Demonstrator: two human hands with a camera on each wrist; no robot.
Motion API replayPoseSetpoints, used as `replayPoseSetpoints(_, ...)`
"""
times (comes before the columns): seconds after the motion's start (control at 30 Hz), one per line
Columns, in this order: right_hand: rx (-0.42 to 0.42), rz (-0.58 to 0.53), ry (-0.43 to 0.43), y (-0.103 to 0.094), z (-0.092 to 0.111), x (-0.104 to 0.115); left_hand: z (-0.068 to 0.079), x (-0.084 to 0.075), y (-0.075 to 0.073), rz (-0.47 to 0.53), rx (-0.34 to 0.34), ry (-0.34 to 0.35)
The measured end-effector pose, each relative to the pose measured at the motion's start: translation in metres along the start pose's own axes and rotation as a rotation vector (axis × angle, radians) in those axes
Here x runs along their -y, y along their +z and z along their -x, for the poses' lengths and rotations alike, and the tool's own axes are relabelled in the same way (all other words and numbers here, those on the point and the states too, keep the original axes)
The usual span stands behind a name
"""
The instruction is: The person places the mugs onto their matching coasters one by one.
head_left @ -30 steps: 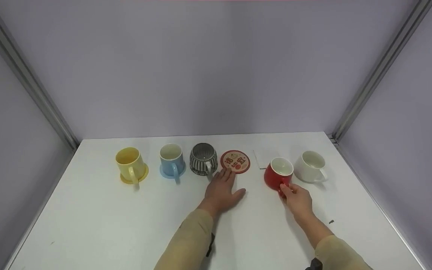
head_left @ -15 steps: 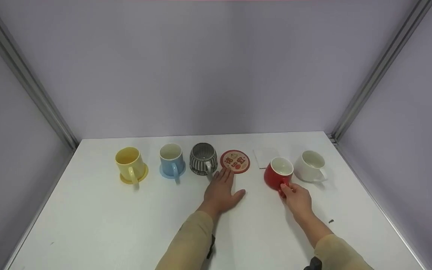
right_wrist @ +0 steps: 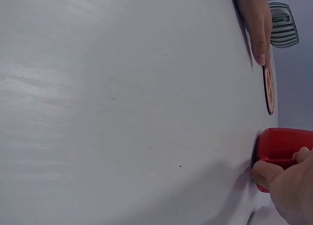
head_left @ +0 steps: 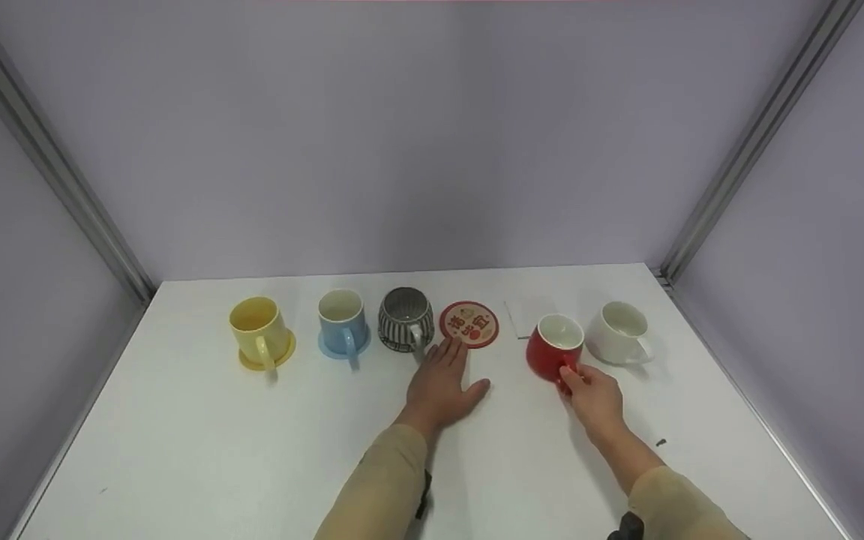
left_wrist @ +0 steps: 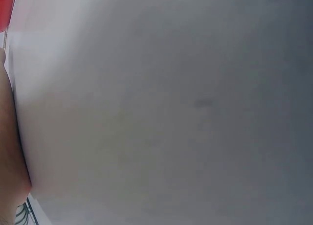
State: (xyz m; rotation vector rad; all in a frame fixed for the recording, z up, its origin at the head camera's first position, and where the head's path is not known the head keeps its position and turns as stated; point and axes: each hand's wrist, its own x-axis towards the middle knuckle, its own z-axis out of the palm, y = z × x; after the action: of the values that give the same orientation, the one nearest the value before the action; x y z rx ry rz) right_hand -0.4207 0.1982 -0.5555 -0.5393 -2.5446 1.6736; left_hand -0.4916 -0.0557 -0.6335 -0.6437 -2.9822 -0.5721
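Observation:
A red mug (head_left: 550, 355) with a white inside stands upright toward the right, its handle facing me. My right hand (head_left: 595, 401) pinches that handle between thumb and fingers; the right wrist view shows the same grip on the red mug (right_wrist: 279, 143). My left hand (head_left: 441, 386) lies flat on the table, fingers straight and thumb spread, its fingertips at the near edge of a round red-rimmed coaster (head_left: 469, 325) with printed characters. Just beyond those fingers is a black-and-white striped mug (head_left: 406, 322). A white mug (head_left: 616, 335) stands close to the right of the red one.
On the left, a yellow mug (head_left: 259, 334) sits on a yellow coaster (head_left: 287, 352), and a blue mug (head_left: 343, 324) on a blue coaster (head_left: 324, 346). Behind the red mug lies a thin clear square (head_left: 526, 311). A small dark scrap (head_left: 661, 442) rests near the right forearm. Walls enclose the table.

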Motion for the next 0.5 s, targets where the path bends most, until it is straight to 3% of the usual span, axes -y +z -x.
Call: replayPoseSetpoints(0.5, 0.006, -0.013, -0.007, -0.002, -0.002, 0.02, 0.0, -0.002, -0.002, 0.008, 0.0, -0.013)
